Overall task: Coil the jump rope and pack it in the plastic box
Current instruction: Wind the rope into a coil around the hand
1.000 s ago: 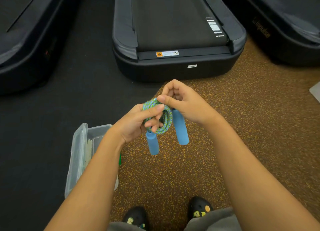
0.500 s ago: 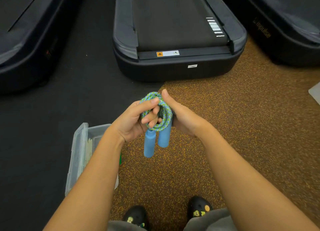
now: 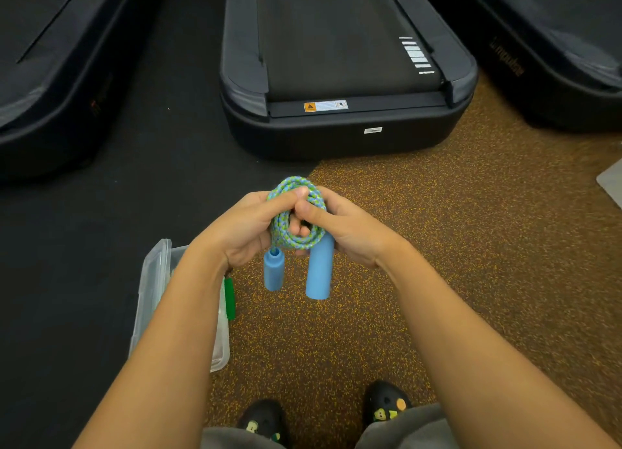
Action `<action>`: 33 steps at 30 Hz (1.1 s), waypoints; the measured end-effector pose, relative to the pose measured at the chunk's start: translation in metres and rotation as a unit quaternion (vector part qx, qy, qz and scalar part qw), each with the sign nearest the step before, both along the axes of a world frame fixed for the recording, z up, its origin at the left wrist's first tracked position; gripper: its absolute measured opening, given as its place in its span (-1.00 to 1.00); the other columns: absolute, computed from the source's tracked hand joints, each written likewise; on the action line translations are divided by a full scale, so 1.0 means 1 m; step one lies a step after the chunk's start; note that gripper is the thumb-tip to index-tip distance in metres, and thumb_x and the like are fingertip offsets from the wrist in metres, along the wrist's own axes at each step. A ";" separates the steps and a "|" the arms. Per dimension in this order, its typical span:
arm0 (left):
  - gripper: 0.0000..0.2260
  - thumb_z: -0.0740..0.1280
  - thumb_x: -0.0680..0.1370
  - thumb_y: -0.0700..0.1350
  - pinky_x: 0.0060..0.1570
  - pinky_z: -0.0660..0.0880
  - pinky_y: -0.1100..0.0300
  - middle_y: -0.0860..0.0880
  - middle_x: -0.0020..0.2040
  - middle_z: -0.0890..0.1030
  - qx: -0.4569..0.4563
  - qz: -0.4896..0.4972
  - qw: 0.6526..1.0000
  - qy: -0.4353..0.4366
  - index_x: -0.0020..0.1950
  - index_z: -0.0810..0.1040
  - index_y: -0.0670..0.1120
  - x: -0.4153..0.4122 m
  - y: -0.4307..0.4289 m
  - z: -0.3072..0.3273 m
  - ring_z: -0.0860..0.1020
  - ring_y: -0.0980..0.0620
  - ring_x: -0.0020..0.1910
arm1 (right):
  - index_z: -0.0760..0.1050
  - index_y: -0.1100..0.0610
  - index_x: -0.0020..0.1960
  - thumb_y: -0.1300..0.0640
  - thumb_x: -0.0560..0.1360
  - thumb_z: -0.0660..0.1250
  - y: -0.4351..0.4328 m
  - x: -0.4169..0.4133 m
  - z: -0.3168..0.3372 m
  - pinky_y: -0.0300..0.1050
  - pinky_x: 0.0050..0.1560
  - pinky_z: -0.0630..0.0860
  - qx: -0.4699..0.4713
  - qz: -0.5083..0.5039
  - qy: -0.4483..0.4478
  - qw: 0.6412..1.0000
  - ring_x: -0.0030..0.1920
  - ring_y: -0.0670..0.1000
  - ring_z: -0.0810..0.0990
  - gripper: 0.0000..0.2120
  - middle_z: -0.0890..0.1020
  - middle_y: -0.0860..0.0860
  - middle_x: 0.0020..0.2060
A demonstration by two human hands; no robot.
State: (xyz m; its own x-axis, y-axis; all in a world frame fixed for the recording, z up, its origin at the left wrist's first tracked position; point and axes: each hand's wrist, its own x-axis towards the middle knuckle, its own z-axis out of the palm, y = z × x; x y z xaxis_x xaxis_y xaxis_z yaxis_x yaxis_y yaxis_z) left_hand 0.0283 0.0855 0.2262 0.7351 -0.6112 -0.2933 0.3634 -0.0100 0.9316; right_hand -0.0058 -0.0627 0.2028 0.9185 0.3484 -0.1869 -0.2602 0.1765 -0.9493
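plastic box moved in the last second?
No. The plastic box sits in the same spot on the floor, straddling the seam where black mat meets the speckled brown floor, below the left forearm. Only the hands and the jump rope shifted.

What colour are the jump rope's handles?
Both handles are plain light blue, hanging below the blue-green braided coil; the head view shows them clearly.

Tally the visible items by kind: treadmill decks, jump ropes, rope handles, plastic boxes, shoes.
Treadmill decks: 3 (centre one)
Jump ropes: 1
Rope handles: 2
Plastic boxes: 1
Shoes: 2
Total: 9
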 end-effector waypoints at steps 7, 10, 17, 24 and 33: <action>-0.44 0.39 0.41 0.10 0.13 0.45 -0.10 -0.21 0.01 0.54 0.064 0.043 0.995 -0.062 0.18 0.47 -0.33 0.000 -0.003 -0.004 0.51 -0.10 0.00 | 0.42 0.29 0.17 0.21 0.50 0.29 -0.005 0.003 -0.002 -0.10 -0.17 0.55 -0.106 -0.078 -0.036 0.991 -0.14 -0.01 0.53 -0.72 0.53 0.11 -0.13; -0.51 0.34 0.39 0.24 0.15 0.44 0.16 -0.02 0.02 0.62 0.096 0.009 0.991 -0.092 0.10 0.57 -0.12 0.000 -0.002 -0.007 0.56 0.14 0.01 | 0.46 0.27 0.14 0.21 0.50 0.28 -0.009 0.003 0.002 -0.18 -0.06 0.50 -0.127 -0.104 -0.054 0.985 -0.16 -0.13 0.53 -0.76 0.56 0.02 -0.15; -0.71 0.27 0.41 0.03 0.07 0.42 0.48 0.18 0.10 0.56 0.122 -0.066 0.986 -0.089 0.12 0.47 0.09 -0.006 0.011 -0.022 0.53 0.41 0.00 | 0.50 0.10 -0.01 0.20 0.52 0.25 -0.018 0.003 0.008 -0.30 -0.18 0.51 -0.138 -0.119 -0.064 0.981 -0.24 -0.18 0.54 -0.91 0.57 -0.07 -0.26; -0.86 0.31 0.51 -0.13 -0.19 0.46 0.38 -0.03 -0.22 0.60 0.178 -0.026 0.973 -0.147 -0.05 0.59 -0.19 0.002 0.024 -0.021 0.55 0.18 -0.23 | 0.51 -0.06 -0.13 0.15 0.52 0.25 -0.028 0.003 0.011 -0.14 -0.14 0.45 -0.157 -0.169 -0.084 0.969 -0.23 -0.12 0.50 -0.86 0.56 -0.12 -0.30; -0.89 0.29 0.51 -0.27 -0.28 0.57 0.28 -0.04 -0.29 0.62 0.006 0.258 0.965 -0.052 -0.11 0.58 -0.11 0.003 0.002 -0.012 0.61 0.21 -0.37 | 0.47 0.05 0.04 0.20 0.53 0.24 -0.009 0.001 0.010 0.00 -0.01 0.53 -0.044 -0.088 0.001 0.995 -0.03 0.03 0.54 -0.88 0.57 0.09 -0.04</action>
